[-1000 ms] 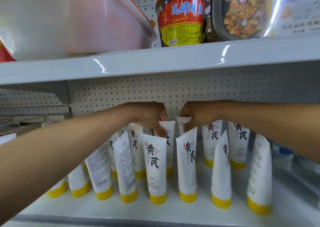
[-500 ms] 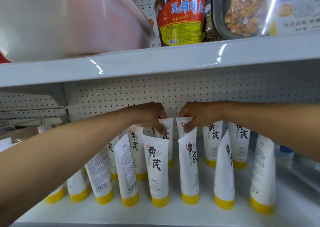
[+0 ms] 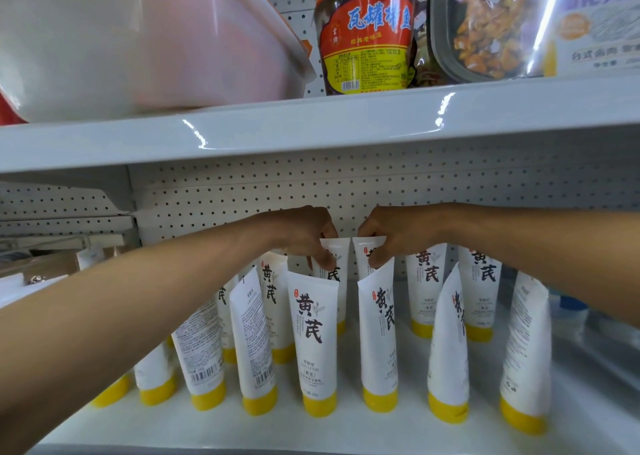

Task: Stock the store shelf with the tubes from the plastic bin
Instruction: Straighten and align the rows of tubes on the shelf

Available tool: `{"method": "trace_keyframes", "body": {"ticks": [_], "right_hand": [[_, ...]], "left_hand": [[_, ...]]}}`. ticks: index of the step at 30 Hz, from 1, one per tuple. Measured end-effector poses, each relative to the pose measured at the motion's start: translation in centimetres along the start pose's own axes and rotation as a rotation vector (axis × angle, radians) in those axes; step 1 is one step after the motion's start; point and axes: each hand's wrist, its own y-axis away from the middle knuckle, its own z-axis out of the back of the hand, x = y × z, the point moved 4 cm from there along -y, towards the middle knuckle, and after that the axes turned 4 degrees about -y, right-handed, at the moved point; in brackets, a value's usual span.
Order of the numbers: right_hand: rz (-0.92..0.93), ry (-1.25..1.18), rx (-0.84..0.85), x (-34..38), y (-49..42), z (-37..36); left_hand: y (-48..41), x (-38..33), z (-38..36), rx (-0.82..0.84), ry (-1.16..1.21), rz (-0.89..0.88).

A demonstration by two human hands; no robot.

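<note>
Left hand [image 3: 304, 238] pinches the top crimp of one back-row tube [image 3: 338, 258], right hand [image 3: 393, 236] its neighbour [image 3: 363, 248]. Both tubes are upright, caps down, side by side just before the pegboard [image 3: 242, 194]. Each hand is directly above its own tube.

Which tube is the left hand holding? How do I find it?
Go to the lower shelf, back row, against the holey wall. Two tubes in the middle have their tops pinched. It is the left tube, pinched by the left hand, not its neighbour in the right hand.
</note>
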Motion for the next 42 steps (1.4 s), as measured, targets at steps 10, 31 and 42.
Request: {"method": "trace_keyframes", "body": {"ticks": [10,31,42], "right_hand": [[0.030,0.012,-0.064,0.2,0.0,0.7],[0.093,0.068,-0.068,3.7,0.6,2.2],[-0.030,0.220,0.023,6.3,-2.8,1.1]], "left_hand": [[1.4,0.4,1.6,-0.035,0.106,-0.036],[8.5,5.2,3.4,-0.018,0.207,0.098],[5.3,5.0,2.1,0.168,-0.009,-0.045]]}}
